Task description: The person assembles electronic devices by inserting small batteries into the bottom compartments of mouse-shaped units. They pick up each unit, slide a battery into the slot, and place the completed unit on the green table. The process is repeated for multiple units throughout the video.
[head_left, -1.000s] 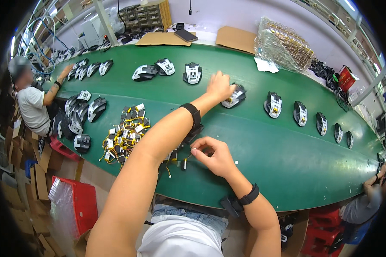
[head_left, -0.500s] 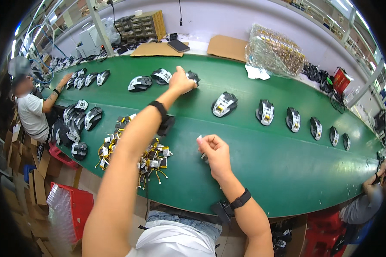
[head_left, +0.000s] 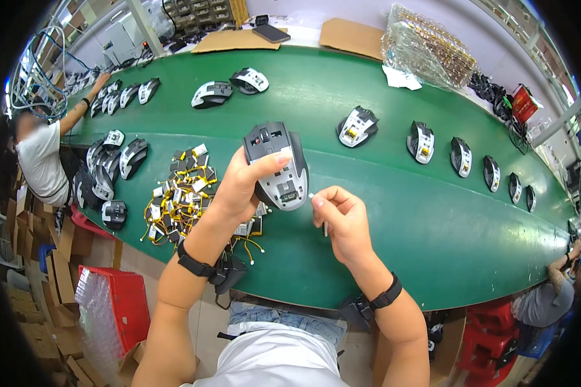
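Observation:
My left hand (head_left: 239, 182) grips a black-and-white computer mouse (head_left: 281, 184) in front of me, thumb across its top. An open recess shows at the near end of its shell. Close to the mouse's right side, my right hand (head_left: 344, 222) is closed in a pinch on a small white-tipped piece (head_left: 312, 196). A grey bit shows below those fingers; its kind is unclear. Left of the mouse lies a heap of small battery packs (head_left: 182, 190) with yellow and red wires and white plugs. Two mice, one of them this white-topped mouse (head_left: 250, 81), sit beyond my left hand.
A row of mice with open recesses (head_left: 357, 127) runs off to the right. More mice (head_left: 113, 161) cluster at the left, near a seated person (head_left: 45, 155). Cardboard (head_left: 241, 40), a phone (head_left: 271, 33) and a bubble-wrapped stack (head_left: 426, 48) line the back edge. Another person (head_left: 549, 300) is far right.
My left hand has taken the mouse from the far side of the green bench and brought it near me. My right hand has moved slightly right, still pinching the white-tipped piece.

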`<state>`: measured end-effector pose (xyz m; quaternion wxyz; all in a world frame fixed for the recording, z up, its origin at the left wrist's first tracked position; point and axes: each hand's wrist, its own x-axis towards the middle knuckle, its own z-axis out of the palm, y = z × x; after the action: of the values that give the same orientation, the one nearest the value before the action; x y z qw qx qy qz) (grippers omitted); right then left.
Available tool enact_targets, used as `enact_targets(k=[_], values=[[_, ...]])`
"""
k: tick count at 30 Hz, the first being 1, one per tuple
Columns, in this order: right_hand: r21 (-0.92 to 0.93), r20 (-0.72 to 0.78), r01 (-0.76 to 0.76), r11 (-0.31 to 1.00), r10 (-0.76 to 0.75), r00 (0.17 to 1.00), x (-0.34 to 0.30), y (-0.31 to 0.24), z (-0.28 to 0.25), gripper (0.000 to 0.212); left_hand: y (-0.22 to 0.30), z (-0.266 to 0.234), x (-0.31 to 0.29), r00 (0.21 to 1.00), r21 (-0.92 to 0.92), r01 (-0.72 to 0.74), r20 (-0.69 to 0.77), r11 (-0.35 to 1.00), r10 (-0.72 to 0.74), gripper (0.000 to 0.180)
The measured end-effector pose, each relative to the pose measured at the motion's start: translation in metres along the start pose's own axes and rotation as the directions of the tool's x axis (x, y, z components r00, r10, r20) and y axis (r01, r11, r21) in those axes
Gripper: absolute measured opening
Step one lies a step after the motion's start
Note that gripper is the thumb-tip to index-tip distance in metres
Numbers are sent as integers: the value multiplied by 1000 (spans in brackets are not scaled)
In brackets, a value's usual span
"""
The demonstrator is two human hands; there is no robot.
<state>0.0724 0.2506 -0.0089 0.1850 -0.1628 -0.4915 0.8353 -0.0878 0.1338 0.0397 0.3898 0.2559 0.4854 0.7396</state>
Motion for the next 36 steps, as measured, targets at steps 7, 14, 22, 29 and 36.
enact_targets(k=[7, 14, 22, 29, 36], values=[[-640, 90, 447, 625, -518, 851, -4, -10, 15, 10, -25, 2, 3, 991, -249, 122, 82, 961, -104, 46], [-794, 432, 603, 78, -625, 650, -8, -8, 26, 24, -33, -5, -2, 957, -296, 288, 75, 911, -279, 44], [-804, 483, 595, -12, -597, 641, -10, -4, 22, 23, -38, -1, -3, 955, -275, 290, 22, 917, -295, 46], [-809, 399, 568, 149, -570, 718, -7, 0, 23, 21, -38, -6, -4, 960, -228, 273, 4, 935, -279, 45], [-821, 366, 544, 173, -573, 734, -10, 1, 25, 22, -36, -3, -6, 967, -182, 248, -18, 952, -255, 46]])
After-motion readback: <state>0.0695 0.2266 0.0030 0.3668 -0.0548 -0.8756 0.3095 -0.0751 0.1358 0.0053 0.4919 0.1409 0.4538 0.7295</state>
